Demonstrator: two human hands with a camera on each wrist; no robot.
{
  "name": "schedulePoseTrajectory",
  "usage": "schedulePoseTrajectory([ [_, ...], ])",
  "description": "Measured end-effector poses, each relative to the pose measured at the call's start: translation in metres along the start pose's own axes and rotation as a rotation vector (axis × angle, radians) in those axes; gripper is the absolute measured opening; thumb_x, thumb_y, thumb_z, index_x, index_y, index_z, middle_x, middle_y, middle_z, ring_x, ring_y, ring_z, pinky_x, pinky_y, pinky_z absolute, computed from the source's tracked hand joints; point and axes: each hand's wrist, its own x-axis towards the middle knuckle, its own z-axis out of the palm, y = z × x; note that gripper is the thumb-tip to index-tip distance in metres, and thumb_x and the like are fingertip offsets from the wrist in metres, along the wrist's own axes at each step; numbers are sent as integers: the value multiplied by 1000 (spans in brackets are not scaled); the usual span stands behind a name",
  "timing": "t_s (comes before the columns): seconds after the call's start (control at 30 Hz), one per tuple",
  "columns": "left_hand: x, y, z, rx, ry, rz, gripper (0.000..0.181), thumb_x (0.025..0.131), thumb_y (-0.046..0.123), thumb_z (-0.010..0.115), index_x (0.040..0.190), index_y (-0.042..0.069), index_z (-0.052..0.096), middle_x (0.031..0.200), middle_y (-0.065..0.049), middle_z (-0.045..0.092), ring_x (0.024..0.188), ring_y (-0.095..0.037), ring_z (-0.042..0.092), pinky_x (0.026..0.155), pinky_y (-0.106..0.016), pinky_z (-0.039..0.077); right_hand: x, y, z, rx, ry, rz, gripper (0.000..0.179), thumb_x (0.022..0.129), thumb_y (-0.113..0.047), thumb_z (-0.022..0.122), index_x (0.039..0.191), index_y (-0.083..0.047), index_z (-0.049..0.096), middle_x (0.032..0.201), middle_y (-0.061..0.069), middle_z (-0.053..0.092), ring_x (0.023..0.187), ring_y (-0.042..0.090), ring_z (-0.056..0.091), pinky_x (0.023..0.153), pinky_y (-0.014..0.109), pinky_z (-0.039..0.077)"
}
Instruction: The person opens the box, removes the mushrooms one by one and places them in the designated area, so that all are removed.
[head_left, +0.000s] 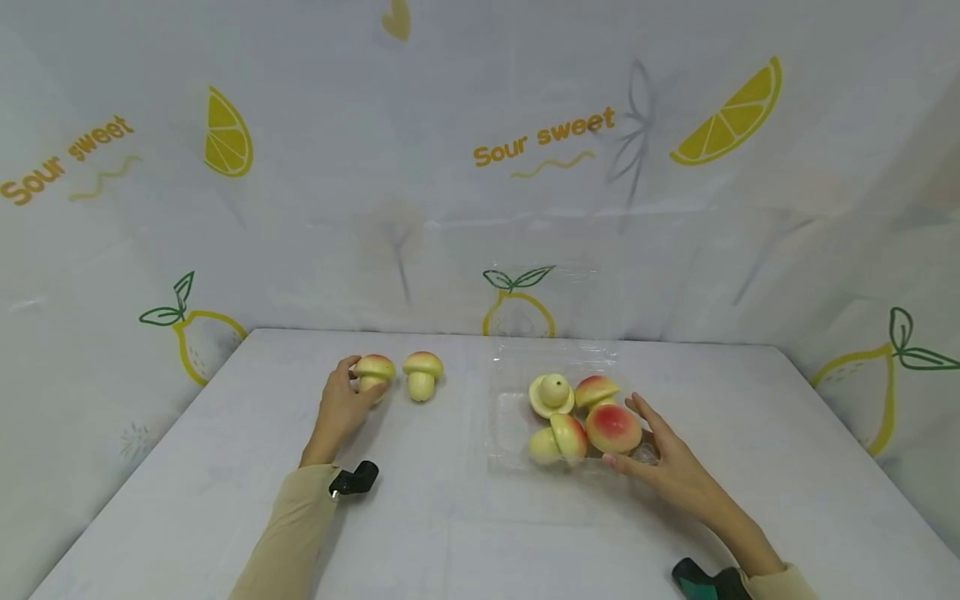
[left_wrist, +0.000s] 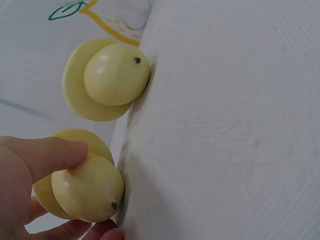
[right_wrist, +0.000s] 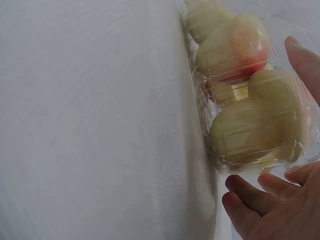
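Note:
My left hand [head_left: 347,408] holds a pale yellow toy mushroom [head_left: 375,367] with a reddish cap, at the back left of the table. In the left wrist view the thumb [left_wrist: 67,152] lies across this mushroom's stem [left_wrist: 92,187], and the other fingers reach around behind and below. A second toy mushroom [head_left: 422,377] stands just to its right. My right hand [head_left: 675,471] is spread at the right front corner of a clear plastic box [head_left: 513,417], thumb and fingers apart around the corner. Several mushrooms lie inside, among them a red-topped one [head_left: 613,427] beside this hand.
The box's transparent lid [head_left: 581,304] stands raised at its back. Behind the table [head_left: 420,517] hangs a white printed sheet [head_left: 337,167]. Dark wrist mounts [head_left: 356,479] sit at both sleeves.

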Motion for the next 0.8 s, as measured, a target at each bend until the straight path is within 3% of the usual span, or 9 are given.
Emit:
schedulePoseTrajectory([
  [0.33, 1, 1, -2, 9, -43, 8, 74, 93, 22, 61, 150, -8, 25, 139, -35, 41, 128, -46, 45, 104, -56, 40, 0, -2, 0, 6, 1, -1, 102, 89, -34, 74, 159, -4, 6, 162, 25, 21, 130, 47, 50, 102, 73, 34],
  [0.53, 3, 4, -6, 39, -96, -7, 80, 85, 13, 57, 151, -9, 19, 145, -39, 35, 136, -49, 38, 112, -58, 34, 0, -3, -1, 4, -1, 3, 102, 89, -34, 74, 159, -4, 6, 162, 25, 21, 130, 47, 51, 102, 72, 35],
  [0.8, 3, 4, -4, 16, -83, -1, 75, 90, 11, 58, 153, -5, 20, 143, -37, 37, 123, -45, 50, 102, -54, 42, 0, 0, -1, 3, -5, 4, 102, 89, -34, 74, 159, -4, 6, 162, 24, 20, 130, 47, 50, 102, 71, 36],
])
